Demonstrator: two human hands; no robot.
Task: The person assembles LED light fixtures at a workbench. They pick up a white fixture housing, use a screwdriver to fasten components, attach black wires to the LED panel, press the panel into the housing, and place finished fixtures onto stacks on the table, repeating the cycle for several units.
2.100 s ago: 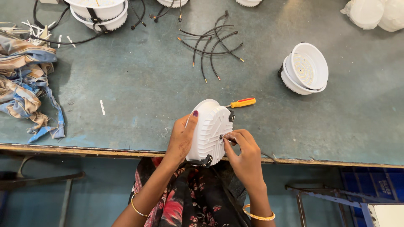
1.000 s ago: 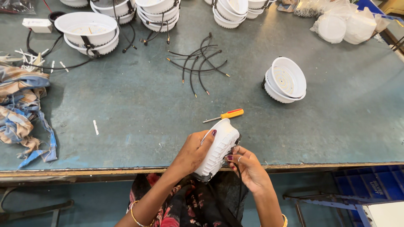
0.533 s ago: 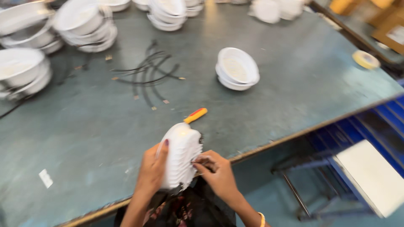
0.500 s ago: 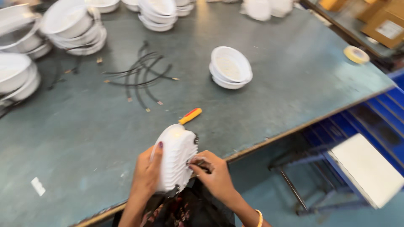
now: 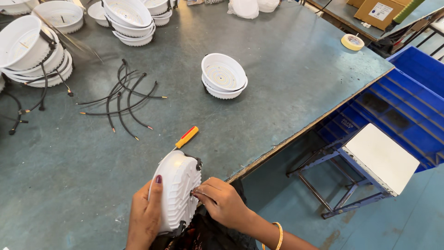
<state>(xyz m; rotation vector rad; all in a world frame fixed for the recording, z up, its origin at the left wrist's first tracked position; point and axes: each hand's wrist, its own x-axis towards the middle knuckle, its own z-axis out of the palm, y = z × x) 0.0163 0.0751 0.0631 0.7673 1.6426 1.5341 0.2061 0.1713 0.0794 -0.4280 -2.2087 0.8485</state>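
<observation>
White ribbed lamp housing [image 5: 178, 192] stands on edge at the near bench [image 5: 277, 92] edge, left hand [image 5: 145, 217] wrapped around its side, right hand [image 5: 222, 201] pinching a fitting at its rim, screwdriver [image 5: 185, 138] unused just beyond, loose black cables [image 5: 122, 97] apparently not yet fitted.

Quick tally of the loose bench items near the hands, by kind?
White ribbed lamp housing held on edge by left hand and right hand: 1
Screwdriver: 1
Tape roll: 1
Nearest stack of white lamp housings: 1
Total: 4
</observation>
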